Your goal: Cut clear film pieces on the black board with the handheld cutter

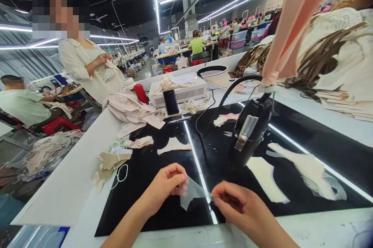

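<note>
A thin, see-through piece of fabric [190, 193] is stretched between my two hands above the black table surface. My left hand [171, 184] pinches its upper left side between thumb and fingers. At the opposite corner, my right hand [233, 201] is closed on the narrow end. A cream fabric piece [267, 180] lies flat to the right of my right hand, with more cream and sheer pieces [311, 168] beyond it. Farther from my left hand rests a small curved cream piece [174, 145].
A black upright device [252, 129] with a cable stands right of centre, peach fabric hanging above it. A phone [171, 102] leans on a white box [186, 92]. Fabric heaps [131, 110] lie left, more at far right. A co-worker [90, 61] stands beyond the table's left side.
</note>
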The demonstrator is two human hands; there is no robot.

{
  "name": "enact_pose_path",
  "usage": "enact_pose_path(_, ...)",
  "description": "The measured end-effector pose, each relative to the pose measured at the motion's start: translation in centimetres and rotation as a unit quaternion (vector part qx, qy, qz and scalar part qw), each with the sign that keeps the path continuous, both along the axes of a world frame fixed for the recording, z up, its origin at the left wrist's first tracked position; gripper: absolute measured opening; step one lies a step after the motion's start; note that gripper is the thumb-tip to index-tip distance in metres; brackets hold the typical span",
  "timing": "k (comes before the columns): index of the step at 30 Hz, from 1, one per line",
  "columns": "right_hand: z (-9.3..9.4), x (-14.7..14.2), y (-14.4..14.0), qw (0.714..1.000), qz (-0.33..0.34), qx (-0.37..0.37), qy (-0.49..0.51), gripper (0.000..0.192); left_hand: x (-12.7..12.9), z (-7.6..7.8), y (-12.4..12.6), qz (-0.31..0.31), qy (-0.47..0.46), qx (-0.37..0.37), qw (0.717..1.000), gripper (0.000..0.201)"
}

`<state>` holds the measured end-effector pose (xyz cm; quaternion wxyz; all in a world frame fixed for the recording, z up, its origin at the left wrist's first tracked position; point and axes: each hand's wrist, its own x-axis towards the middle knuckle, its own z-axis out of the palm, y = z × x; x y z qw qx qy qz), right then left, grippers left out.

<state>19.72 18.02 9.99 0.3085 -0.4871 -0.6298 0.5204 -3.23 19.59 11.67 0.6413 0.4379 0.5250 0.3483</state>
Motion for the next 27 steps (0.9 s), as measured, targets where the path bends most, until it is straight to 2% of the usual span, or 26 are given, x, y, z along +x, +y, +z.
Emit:
enact_pose_path(5, -0.2, 0.2, 0.0, 0.999, 0.015, 0.029, 0.000, 0.017, -0.3, 0.3, 0.1, -0.013, 0.037, 0.048, 0.998, 0.031)
enact_pose_path(9, 0.4, 0.7, 0.0, 0.993, 0.065, 0.005, 0.095, 0.025, -0.3, 1.2, 0.1, -0.035, 0.060, 0.109, 0.992, 0.027)
enact_pose_path(12, 0.9, 0.8, 0.0, 0.991, 0.031, -0.033, 0.128, 0.036, 0.1, 2.0, -0.3, -0.073, 0.033, 0.134, 0.988, 0.021)
enact_pose_path(14, 1.0, 0.6, 0.1, 0.990, 0.001, -0.035, 0.140, 0.037, 0.6, 2.6, -0.6, -0.095, 0.006, 0.130, 0.987, 0.018)
enact_pose_path(17, 0.6, 0.1, 0.3, 0.988, 0.035, -0.019, 0.150, 0.034, 1.2, 2.9, -0.8, -0.115, -0.026, 0.118, 0.986, 0.017)
enact_pose_path(20, -0.1, -0.2, 0.5, 0.990, 0.087, 0.006, 0.115, 0.032, 1.1, 2.7, -0.6, -0.130, -0.041, 0.126, 0.983, 0.017)
enact_pose_path(27, -1.3, -0.3, 1.3, 0.994, 0.072, 0.075, -0.032, 0.020, -0.4, 0.8, 0.6, -0.148, 0.071, 0.193, 0.967, 0.030)
